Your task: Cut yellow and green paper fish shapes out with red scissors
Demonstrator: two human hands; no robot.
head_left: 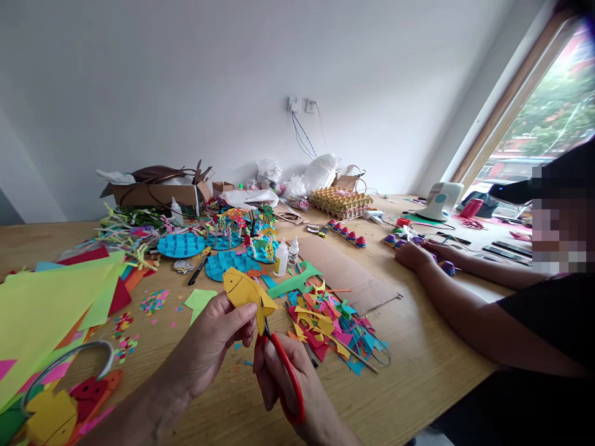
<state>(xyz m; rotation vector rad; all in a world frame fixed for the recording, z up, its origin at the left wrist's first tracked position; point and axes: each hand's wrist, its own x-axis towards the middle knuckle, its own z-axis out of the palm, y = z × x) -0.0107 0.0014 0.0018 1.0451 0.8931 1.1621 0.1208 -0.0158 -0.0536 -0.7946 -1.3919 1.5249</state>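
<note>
Between the thumb and fingers of my left hand (pixel 211 337) is a yellow paper fish (pixel 242 288) with a drawn eye and gill line. My right hand (pixel 290 378) grips red-handled scissors (pixel 294 387), fingers in the loops. The dark blades meet the fish near its tail; part of them is hidden by the paper. Beyond my hands lies a heap of coloured paper scraps (pixel 320 319). Two glue bottles (pixel 281 259) stand upright behind the fish, close to blue round pieces with raised strips (pixel 181 245).
Coloured paper sheets (pixel 51 297) and more cut fish (pixel 51 415) lie at the left. A flat cardboard piece (pixel 346 272) is right of centre. Egg trays (pixel 341 201) are stacked at the back. A co-worker's arms (pixel 432 279) reach in from the right over painted egg-carton pieces.
</note>
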